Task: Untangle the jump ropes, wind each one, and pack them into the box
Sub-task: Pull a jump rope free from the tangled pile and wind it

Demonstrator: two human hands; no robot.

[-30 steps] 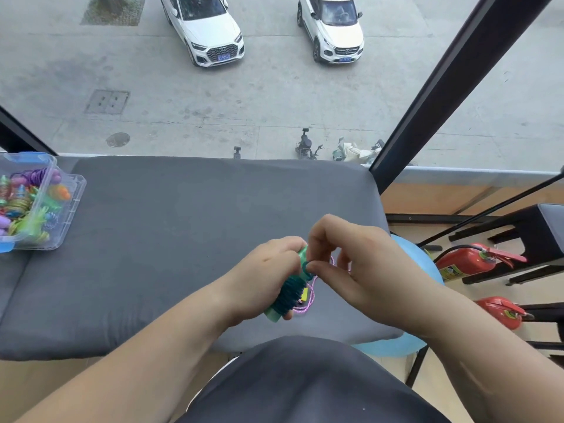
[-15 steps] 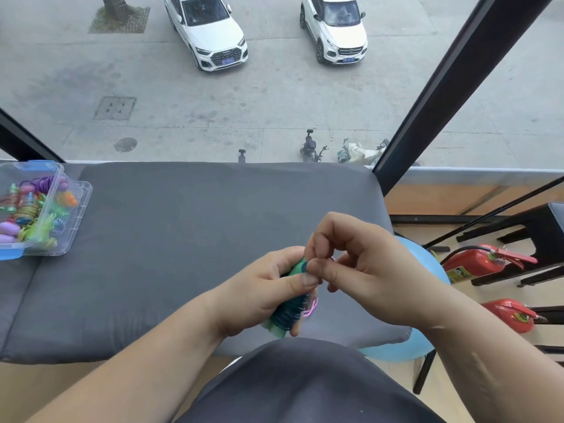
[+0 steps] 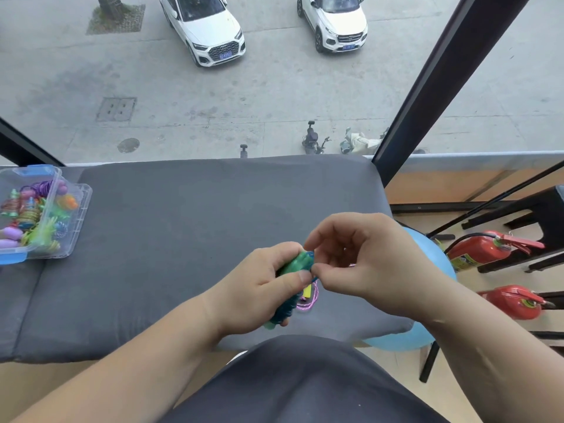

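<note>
Head view: two bare hands work over one grey fabric cushion [image 3: 183,233] at a glass wall. The left hand [image 3: 256,288] grips one green jump rope [image 3: 295,263], fingers curled round its translucent plastic handles and thumb pressed flat across the front. Dark blue-green cord is coiled in tight ridged turns round the lower part of the bundle. The right hand [image 3: 369,264] meets it at the top end, thumb and forefinger pinched together on the blue cord. Its other three fingers are bent and spread loosely above, touching nothing.

One thin pink rope [image 3: 312,301] lies looped on the cushion just under the bundle, a yellow piece beside it.

One clear, hard plastic box [image 3: 81,209] with blue latches sits well apart at the cushion's left edge, open and holding a mix of wound ropes in purple, green and orange; their number cannot be told.

Two red fire extinguishers [image 3: 479,251] lie on the floor to the right, near one smooth blue ball [image 3: 427,270]. Two white cars [image 3: 207,29] and two scooters [image 3: 311,138] stand on the concrete below.
</note>
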